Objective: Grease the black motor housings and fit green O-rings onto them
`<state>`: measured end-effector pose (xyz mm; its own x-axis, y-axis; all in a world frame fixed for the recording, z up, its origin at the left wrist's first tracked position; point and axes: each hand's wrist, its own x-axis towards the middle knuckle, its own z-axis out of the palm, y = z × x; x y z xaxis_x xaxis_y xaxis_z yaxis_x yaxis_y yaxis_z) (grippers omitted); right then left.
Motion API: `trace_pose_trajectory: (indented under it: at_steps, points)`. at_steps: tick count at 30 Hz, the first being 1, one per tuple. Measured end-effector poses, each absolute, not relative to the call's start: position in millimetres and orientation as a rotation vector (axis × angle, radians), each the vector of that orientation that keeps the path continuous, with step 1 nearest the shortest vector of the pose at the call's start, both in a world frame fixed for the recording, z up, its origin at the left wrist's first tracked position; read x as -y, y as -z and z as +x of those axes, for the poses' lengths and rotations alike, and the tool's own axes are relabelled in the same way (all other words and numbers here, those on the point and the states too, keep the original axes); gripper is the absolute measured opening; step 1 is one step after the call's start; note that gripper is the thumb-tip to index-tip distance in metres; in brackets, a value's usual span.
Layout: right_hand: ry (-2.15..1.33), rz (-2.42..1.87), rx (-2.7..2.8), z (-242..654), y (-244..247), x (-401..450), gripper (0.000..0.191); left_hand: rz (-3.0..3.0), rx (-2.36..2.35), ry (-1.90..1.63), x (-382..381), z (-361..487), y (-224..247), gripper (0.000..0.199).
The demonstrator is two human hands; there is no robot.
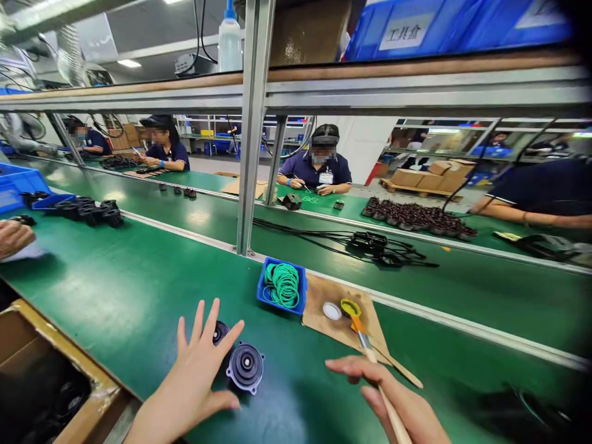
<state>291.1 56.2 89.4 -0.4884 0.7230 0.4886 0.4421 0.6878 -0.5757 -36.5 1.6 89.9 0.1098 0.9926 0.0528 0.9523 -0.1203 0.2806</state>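
Observation:
My left hand (197, 370) is open, fingers spread, over the green bench. Beside its fingers sits a round black motor-like part (246, 365) with a shaft in its centre and small lugs on its rim. A second similar round part (221, 333) is partly hidden behind those fingers. My right hand (393, 388) holds a paintbrush (367, 348) by its pale wooden handle, index finger stretched out. The orange bristles are at a small round container of yellow paste (350, 308), on a stained piece of cardboard (324, 287). A white round lid (332, 311) lies beside the container.
A blue bin (282, 309) of green rings stands left of the cardboard, where a wooden stick (407, 370) also lies. A metal post (252, 154) rises from the bench divider. An open carton (99, 394) is at lower left. Co-workers sit across the conveyor; another person's hand (15, 239) shows at left.

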Motion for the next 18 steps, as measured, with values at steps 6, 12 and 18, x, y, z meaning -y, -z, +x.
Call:
trace_pose_trajectory:
  at_steps: [6,12,18]
  points:
    - [-0.076,-0.888,2.363,246.8,-98.1,-115.8,0.007,2.630,-1.754,-0.548,-15.5,-22.7,-63.0,0.076]
    - [0.108,-1.056,2.448,205.3,-78.1,-184.2,0.018,2.570,-1.460,-0.871,-1.5,2.5,-28.0,0.097]
    - [0.168,-1.125,2.511,196.0,-66.4,-201.1,0.020,2.085,-1.396,-1.235,7.9,13.1,-4.7,0.078]
